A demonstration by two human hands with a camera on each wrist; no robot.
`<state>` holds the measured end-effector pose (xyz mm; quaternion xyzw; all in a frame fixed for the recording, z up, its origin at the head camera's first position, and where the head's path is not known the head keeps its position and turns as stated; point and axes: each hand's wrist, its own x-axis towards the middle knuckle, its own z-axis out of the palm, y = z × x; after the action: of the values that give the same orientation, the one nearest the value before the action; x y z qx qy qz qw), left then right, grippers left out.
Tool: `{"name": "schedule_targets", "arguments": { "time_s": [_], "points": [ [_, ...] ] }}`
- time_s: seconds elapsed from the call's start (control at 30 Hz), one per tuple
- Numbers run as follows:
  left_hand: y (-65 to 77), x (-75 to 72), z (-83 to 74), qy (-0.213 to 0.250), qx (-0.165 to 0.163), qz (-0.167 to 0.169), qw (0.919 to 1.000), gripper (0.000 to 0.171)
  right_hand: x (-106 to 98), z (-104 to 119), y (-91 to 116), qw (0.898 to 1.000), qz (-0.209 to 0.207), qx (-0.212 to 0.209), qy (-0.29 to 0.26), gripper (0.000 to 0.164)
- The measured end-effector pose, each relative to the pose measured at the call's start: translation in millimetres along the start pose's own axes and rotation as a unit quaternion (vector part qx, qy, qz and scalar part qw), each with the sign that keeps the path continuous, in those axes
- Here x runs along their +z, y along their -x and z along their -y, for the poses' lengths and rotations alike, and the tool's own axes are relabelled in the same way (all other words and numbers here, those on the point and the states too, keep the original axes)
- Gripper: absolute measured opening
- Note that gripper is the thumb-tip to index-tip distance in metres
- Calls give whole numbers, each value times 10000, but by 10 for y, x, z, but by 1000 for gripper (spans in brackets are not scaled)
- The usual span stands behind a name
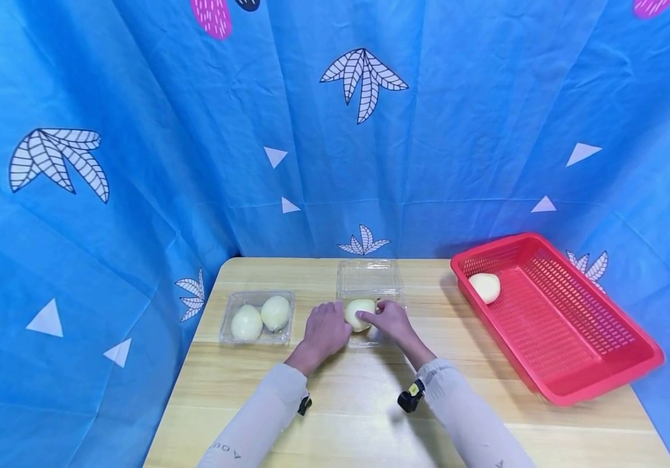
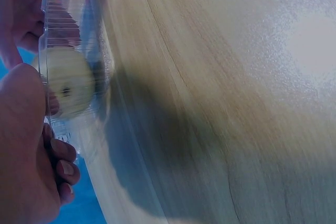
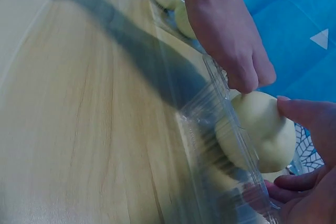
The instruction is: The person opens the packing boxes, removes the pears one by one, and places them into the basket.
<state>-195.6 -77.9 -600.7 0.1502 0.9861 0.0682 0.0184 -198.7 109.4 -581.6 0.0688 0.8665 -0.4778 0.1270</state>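
Left of the basket (image 1: 546, 325), the right hand (image 1: 392, 318) pinches a fruit (image 1: 355, 316), apparently settling it into the clear box (image 1: 369, 276) the left hand (image 1: 327, 328) grips; the next move likely calls for gentle release.

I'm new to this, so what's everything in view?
Table: one, light wood, underneath
Boxes: two, clear, table's left and middle
Basket: one, red, table's right
Fruits: four, pale yellow, two in left box, one at middle box, one in basket
Curtain: panel count unclear, patterned blue, behind table
Wrist devices: two, mostly black, one per wrist
Sleeves: two, pale grey, on forearms
Left hand: one, bare, at middle box
Right hand: one, bare, holding middle fruit
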Motion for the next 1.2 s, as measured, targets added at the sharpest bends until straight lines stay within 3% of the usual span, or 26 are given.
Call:
{"name": "schedule_targets", "arguments": {
  "time_s": [0.6, 0.9, 1.2],
  "points": [
    [1, -10, -10, -91, 1, -20, 10000, 27, 131, 27, -29, 9947, 248, 410, -909, 64],
    [1, -16, -18, -145, 41, 3, 9999, 26, 130, 25, -79, 9910, 279, 583, -1176, 57],
    [4, 2, -1, -121, 43, -56, 9999, 25, 132, 20, -102, 9913, 279, 556, -1161, 63]
  ]
}}
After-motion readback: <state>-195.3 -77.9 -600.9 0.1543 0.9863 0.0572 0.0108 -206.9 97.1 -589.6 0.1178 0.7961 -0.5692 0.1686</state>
